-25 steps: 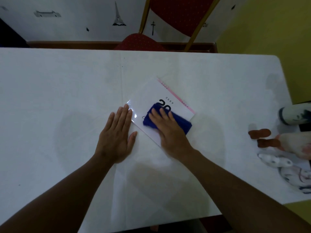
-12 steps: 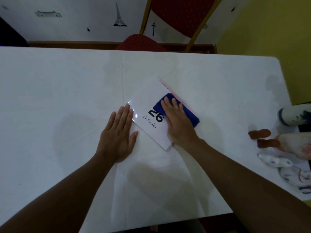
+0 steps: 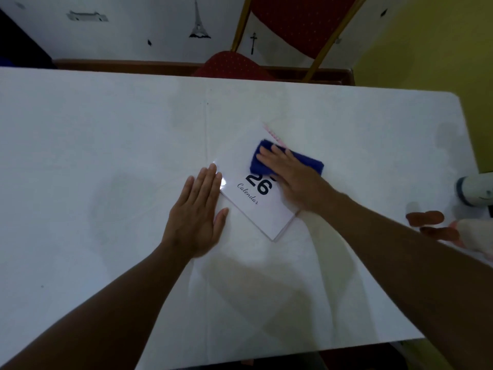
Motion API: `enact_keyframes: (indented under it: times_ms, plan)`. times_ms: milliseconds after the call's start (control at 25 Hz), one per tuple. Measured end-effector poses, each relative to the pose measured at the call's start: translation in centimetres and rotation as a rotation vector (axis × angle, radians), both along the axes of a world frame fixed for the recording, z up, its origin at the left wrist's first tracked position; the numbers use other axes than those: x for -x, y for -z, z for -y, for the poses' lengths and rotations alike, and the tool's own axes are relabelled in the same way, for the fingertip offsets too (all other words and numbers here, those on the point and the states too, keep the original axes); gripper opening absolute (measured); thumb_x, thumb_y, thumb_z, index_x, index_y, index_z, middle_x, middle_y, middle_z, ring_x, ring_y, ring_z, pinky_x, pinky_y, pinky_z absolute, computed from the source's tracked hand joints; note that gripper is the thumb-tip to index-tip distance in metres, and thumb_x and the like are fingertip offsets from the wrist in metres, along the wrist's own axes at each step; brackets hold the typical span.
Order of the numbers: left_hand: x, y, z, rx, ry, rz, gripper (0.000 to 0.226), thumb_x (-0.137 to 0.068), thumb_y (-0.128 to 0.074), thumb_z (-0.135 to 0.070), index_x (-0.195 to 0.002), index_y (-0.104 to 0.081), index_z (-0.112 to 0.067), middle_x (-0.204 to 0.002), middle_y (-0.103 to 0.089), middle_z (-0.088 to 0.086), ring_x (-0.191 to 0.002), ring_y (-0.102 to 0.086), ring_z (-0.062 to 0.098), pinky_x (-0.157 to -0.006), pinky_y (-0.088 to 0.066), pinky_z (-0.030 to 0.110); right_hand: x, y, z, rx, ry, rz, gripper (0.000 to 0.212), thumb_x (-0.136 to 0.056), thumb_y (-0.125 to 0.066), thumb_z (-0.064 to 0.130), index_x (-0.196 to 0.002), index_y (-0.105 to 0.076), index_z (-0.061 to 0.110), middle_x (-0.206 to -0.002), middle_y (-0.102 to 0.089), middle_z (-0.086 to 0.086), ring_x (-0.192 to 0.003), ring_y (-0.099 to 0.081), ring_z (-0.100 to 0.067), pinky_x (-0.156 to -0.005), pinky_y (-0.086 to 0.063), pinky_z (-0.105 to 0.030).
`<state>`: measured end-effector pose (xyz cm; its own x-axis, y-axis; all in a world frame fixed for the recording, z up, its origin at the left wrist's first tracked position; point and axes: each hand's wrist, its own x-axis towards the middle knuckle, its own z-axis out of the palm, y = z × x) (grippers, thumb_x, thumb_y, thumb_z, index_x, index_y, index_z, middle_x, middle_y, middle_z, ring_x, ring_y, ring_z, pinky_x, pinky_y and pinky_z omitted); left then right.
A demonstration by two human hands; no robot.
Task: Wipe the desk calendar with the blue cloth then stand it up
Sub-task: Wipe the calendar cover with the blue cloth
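The white desk calendar (image 3: 262, 209) lies flat and turned like a diamond in the middle of the white table (image 3: 106, 156); "26" and "Calendar" show on its cover. A folded blue cloth (image 3: 309, 164) rests on the calendar's far right part, near its pink-edged top. My right hand (image 3: 290, 174) presses flat on the cloth, fingers pointing left. My left hand (image 3: 197, 214) lies flat on the table with its fingertips on the calendar's left corner.
At the table's right edge lie a white cylinder-shaped object (image 3: 474, 190), brown pieces (image 3: 426, 217) and pale toy-like items (image 3: 474, 231). A red chair (image 3: 232, 65) stands behind the table's far edge, before a white wall with stickers.
My right hand has slid the blue cloth from the middle of the calendar up toward its far right edge, uncovering the "26" and "Calendar" print. My left hand has stayed put.
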<state>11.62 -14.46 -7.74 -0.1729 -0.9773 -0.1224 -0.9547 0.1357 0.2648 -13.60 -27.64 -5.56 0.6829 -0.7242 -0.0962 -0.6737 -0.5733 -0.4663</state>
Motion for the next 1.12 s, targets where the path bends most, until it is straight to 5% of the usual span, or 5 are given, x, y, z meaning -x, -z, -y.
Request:
enact_keyframes:
  times_ms: [560, 720, 840, 1000, 1120]
  plan:
    - [0.0, -0.1, 0.0, -0.011, -0.002, 0.014, 0.073, -0.103, -0.023, -0.048, -0.161, -0.003, -0.008, -0.172, 0.001, 0.012, -0.159, 0.003, 0.024, -0.128, -0.016, 0.049, -1.2, -0.8, -10.6, -0.149, -0.017, 0.067, 0.058, -0.099, -0.051, -0.002, -0.155, -0.042, 0.014, -0.161, -0.042, -0.001, -0.152, -0.032, -0.018, -0.125, -0.026, -0.041]
    - [0.0, -0.1, 0.1, -0.014, 0.000, 0.013, 0.072, -0.103, -0.022, -0.048, -0.161, -0.004, -0.008, -0.172, 0.000, 0.012, -0.159, 0.003, 0.024, -0.128, -0.016, 0.049, -1.0, -5.3, -7.8, -0.420, 0.183, 0.261, 0.032, -0.101, -0.056, 0.006, -0.129, -0.069, 0.016, -0.119, -0.072, 0.000, -0.108, -0.067, -0.016, -0.096, -0.050, -0.027]
    - [0.1, -0.1, 0.0, -0.013, 0.000, 0.006, 0.072, -0.104, -0.021, -0.049, -0.161, -0.004, -0.009, -0.172, 0.001, 0.011, -0.159, 0.004, 0.023, -0.128, -0.015, 0.048, -0.7, -6.0, -2.9, -0.591, 0.480, 0.352, 0.029, -0.100, -0.064, 0.018, -0.127, -0.069, 0.028, -0.113, -0.073, 0.006, -0.105, -0.069, -0.016, -0.090, -0.057, -0.032]
    - [0.0, 0.0, 0.0, 0.000, -0.002, 0.005, 0.072, -0.103, -0.025, -0.047, -0.161, -0.003, -0.009, -0.172, 0.001, 0.010, -0.159, 0.003, 0.023, -0.128, -0.015, 0.048, 0.0, -4.4, -0.7, -0.130, 0.571, 0.166, 0.057, -0.104, -0.056, 0.025, -0.157, -0.035, 0.023, -0.148, -0.049, -0.001, -0.135, -0.047, -0.017, -0.109, -0.042, -0.032]
    - [0.0, 0.0, 0.0, -0.006, -0.006, -0.002, 0.072, -0.103, -0.024, -0.047, -0.161, -0.002, -0.010, -0.172, 0.001, 0.010, -0.159, 0.004, 0.022, -0.128, -0.015, 0.048, -0.2, -1.5, -2.7, 0.131, 0.137, 0.029, 0.062, -0.103, -0.055, 0.028, -0.158, -0.033, 0.010, -0.166, -0.031, -0.008, -0.156, -0.022, -0.025, -0.126, -0.020, -0.043]
